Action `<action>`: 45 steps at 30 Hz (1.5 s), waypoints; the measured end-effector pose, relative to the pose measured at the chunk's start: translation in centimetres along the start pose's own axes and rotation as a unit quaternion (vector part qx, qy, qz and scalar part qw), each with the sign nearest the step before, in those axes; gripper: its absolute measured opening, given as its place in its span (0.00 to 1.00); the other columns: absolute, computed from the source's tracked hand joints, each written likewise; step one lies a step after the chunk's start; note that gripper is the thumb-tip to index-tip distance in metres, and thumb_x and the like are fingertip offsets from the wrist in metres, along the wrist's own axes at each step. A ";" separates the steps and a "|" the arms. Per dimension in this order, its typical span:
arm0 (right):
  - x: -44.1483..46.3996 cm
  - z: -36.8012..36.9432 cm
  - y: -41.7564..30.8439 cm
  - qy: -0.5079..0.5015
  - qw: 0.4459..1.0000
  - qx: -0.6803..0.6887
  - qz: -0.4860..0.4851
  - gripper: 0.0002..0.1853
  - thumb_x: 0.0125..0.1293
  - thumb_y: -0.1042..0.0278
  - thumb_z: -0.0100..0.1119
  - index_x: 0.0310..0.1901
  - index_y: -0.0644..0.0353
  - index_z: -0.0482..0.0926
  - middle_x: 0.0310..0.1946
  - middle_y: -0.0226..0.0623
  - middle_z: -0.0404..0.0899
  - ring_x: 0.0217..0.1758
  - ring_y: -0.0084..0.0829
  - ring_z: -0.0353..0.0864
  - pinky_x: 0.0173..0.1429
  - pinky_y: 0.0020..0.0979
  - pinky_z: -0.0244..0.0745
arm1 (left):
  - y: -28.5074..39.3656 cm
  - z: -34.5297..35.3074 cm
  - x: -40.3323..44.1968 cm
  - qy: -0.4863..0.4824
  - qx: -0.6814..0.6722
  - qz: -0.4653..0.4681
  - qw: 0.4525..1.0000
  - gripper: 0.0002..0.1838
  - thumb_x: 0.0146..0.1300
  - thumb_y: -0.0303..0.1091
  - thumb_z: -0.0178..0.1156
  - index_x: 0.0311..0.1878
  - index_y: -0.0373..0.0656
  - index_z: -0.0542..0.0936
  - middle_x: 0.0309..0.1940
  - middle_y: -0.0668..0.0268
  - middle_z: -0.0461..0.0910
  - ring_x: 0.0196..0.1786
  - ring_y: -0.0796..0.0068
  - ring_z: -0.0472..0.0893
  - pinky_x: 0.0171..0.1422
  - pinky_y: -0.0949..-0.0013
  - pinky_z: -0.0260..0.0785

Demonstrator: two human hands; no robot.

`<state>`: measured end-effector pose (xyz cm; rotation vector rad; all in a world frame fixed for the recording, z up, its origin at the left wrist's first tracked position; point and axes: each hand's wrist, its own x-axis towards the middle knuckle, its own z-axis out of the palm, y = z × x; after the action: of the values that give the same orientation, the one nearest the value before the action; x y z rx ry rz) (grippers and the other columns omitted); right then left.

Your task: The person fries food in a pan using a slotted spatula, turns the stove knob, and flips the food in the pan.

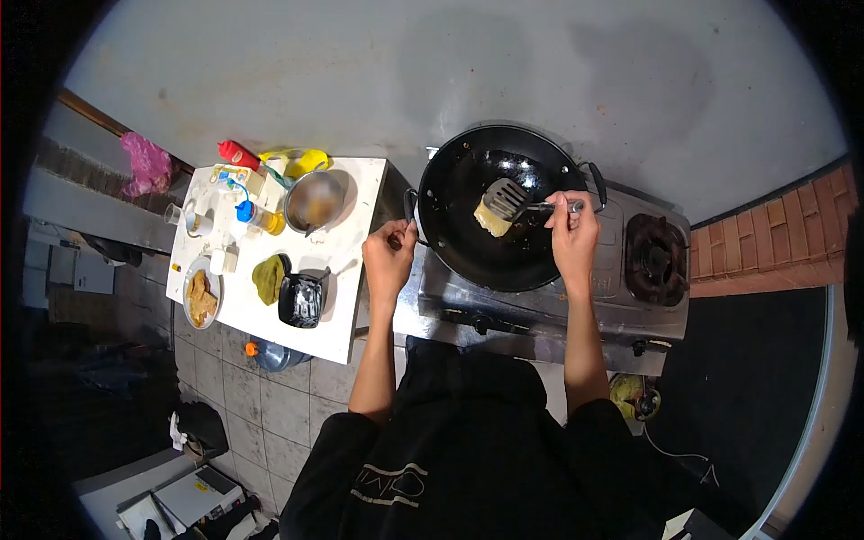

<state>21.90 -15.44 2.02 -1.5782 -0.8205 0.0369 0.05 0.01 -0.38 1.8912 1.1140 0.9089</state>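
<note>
A black wok with two side handles sits on the gas stove. My left hand is closed on the wok's left handle. In my right hand is a slotted spatula, its fingers wrapped round the handle. The spatula's head lies over a pale yellow slice of food in the wok, hiding part of it. Whether the slice is lifted off the wok's surface I cannot tell. Oil glistens on the wok's inside, with small brown crumbs about.
On the white table at left stand a metal bowl, an oil bottle, a red squeeze bottle, a plate of browned food and a black dish. A bare burner is right of the wok.
</note>
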 end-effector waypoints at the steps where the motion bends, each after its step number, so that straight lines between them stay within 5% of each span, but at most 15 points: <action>1: 0.0 0.3 -0.1 -0.006 1.000 0.004 -0.002 0.04 0.69 0.74 0.53 0.40 0.66 0.72 0.30 0.37 0.80 0.25 0.23 0.79 0.29 0.24 0.74 | 0.0 0.0 0.0 0.002 -0.002 0.001 1.000 0.13 0.60 0.33 0.65 0.36 0.28 0.82 0.15 0.65 0.73 0.19 0.82 0.69 0.26 0.74 0.63; 13: 0.0 0.6 -1.8 -0.022 0.998 -0.009 -0.057 0.03 0.67 0.77 0.56 0.38 0.66 0.74 0.29 0.38 0.79 0.27 0.24 0.78 0.31 0.27 0.73 | 0.5 -0.1 0.0 0.004 0.003 -0.006 1.000 0.13 0.60 0.33 0.65 0.36 0.29 0.82 0.15 0.64 0.73 0.19 0.81 0.69 0.27 0.73 0.64; 27: 1.1 2.0 -2.4 -0.164 0.981 -0.026 -0.096 0.07 0.65 0.78 0.57 0.44 0.67 0.73 0.38 0.48 0.79 0.40 0.44 0.82 0.43 0.33 0.76 | 1.0 0.1 -0.3 0.023 0.013 -0.039 0.999 0.13 0.59 0.33 0.66 0.36 0.30 0.82 0.16 0.63 0.75 0.20 0.79 0.71 0.27 0.72 0.65; 33: 1.9 0.6 -2.3 -0.119 0.984 -0.028 -0.127 0.08 0.65 0.79 0.57 0.44 0.68 0.73 0.41 0.49 0.80 0.44 0.46 0.82 0.47 0.35 0.76 | 1.0 -0.2 0.0 0.003 0.010 -0.050 0.999 0.13 0.59 0.33 0.66 0.36 0.29 0.82 0.15 0.63 0.75 0.19 0.79 0.72 0.28 0.72 0.66; 37: 1.4 -0.6 -2.3 -0.087 0.993 -0.035 -0.078 0.07 0.64 0.79 0.57 0.43 0.68 0.74 0.39 0.45 0.81 0.42 0.40 0.83 0.46 0.32 0.76 | 0.8 -0.3 0.1 -0.005 0.007 -0.034 0.999 0.12 0.58 0.33 0.66 0.34 0.29 0.82 0.15 0.63 0.74 0.19 0.79 0.72 0.27 0.73 0.65; 38: 1.0 -0.9 -2.7 -0.072 0.995 -0.046 -0.047 0.04 0.67 0.77 0.55 0.41 0.67 0.74 0.36 0.40 0.81 0.34 0.29 0.83 0.37 0.27 0.75 | 0.7 -0.4 0.2 -0.005 0.002 -0.029 1.000 0.12 0.58 0.32 0.66 0.33 0.30 0.82 0.15 0.63 0.74 0.19 0.79 0.72 0.27 0.73 0.65; 42: -1.3 -0.7 -2.4 0.011 1.000 -0.002 0.023 0.05 0.71 0.73 0.52 0.39 0.66 0.73 0.32 0.34 0.81 0.23 0.18 0.78 0.24 0.20 0.68 | 0.6 -0.7 0.5 -0.031 -0.006 -0.043 0.999 0.11 0.57 0.32 0.66 0.32 0.31 0.82 0.15 0.63 0.74 0.19 0.79 0.72 0.27 0.73 0.65; 45: -2.4 -0.1 -1.7 0.036 0.999 0.007 0.033 0.05 0.71 0.72 0.51 0.39 0.65 0.73 0.29 0.33 0.81 0.22 0.17 0.77 0.24 0.20 0.68 | 0.5 -1.1 0.9 -0.050 -0.009 -0.018 0.999 0.10 0.56 0.32 0.67 0.31 0.31 0.82 0.15 0.64 0.74 0.19 0.79 0.73 0.27 0.73 0.65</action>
<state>19.34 -16.82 2.52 -1.5833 -0.7098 0.0332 -0.30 0.94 0.77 1.8753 1.0744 0.7927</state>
